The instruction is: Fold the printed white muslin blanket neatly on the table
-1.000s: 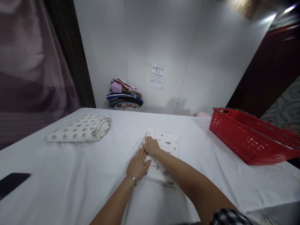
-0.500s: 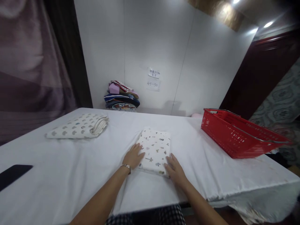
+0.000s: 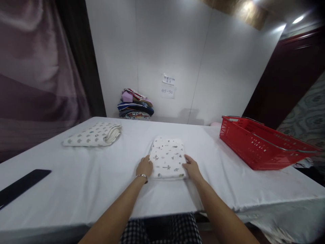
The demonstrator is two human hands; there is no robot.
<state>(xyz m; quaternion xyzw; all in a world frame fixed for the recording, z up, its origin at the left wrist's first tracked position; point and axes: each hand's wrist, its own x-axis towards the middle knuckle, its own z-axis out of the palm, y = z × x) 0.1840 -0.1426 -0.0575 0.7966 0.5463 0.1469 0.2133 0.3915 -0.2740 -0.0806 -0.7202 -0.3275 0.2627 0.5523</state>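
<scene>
Dead centre of the frame, a folded cloth (image 3: 167, 158), white with small printed figures, lies flat on the white table (image 3: 76, 183). Both hands are on it. The left hand (image 3: 144, 166), a thin bracelet (image 3: 142, 176) at the wrist, presses against the cloth's lower left corner, fingers curled and close together against the edge; whether any of them reach under the fold, I cannot tell. The right hand (image 3: 192, 167) sits at the lower right corner, thumb on top of the fabric and the other fingers bent narrow along the side, gripping that edge lightly. Both forearms run up from the bottom of the frame, and between them, at the bottom centre, there is a strip of black-and-white checked clothing (image 3: 162, 230) below the table's near edge.

Over to the left of centre, well apart from the hands, a second folded cloth (image 3: 93, 135) rests on the table, pale with grey shapes, its layered edges facing right. In the lower left, a flat black object (image 3: 22, 184) lies at an angle on the tablecloth. On the right side of the frame a red plastic basket (image 3: 261, 145) with a metal handle stands on the table, tilted towards the corner.

At the back, against the white wall, a stack of coloured fabrics (image 3: 135, 107) is piled up, and just to its right two small paper notes (image 3: 168, 86) are stuck to the wall. A purple curtain (image 3: 35, 74) fills the upper left.
</scene>
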